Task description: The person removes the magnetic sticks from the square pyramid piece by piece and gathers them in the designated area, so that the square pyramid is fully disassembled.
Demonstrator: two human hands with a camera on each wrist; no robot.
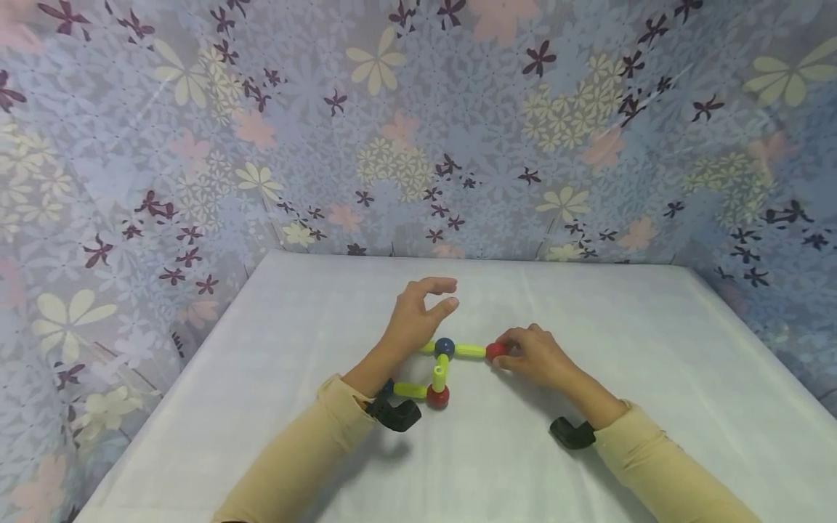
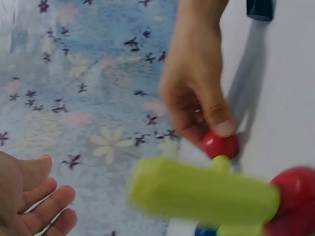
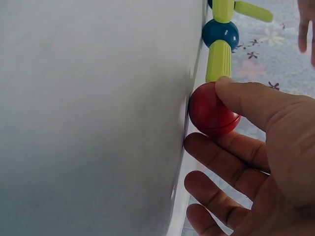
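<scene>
- End red ball [image 1: 495,352]: right of the middle blue ball [image 1: 445,348], joined to it by a green rod [image 1: 470,351].
- Right hand [image 1: 538,356] pinches end red ball, likely to steady the green rod.
- Left hand [image 1: 418,316] hovers left of middle blue ball, fingers parted, holding nothing, perhaps leaving room.
- Near red ball [image 1: 437,397], on middle blue ball's near side, carries an upright rod [image 1: 439,378].

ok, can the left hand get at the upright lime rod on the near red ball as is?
Probably yes: the left hand looks empty, and the upright lime rod has a free top end with nothing over it.
</scene>
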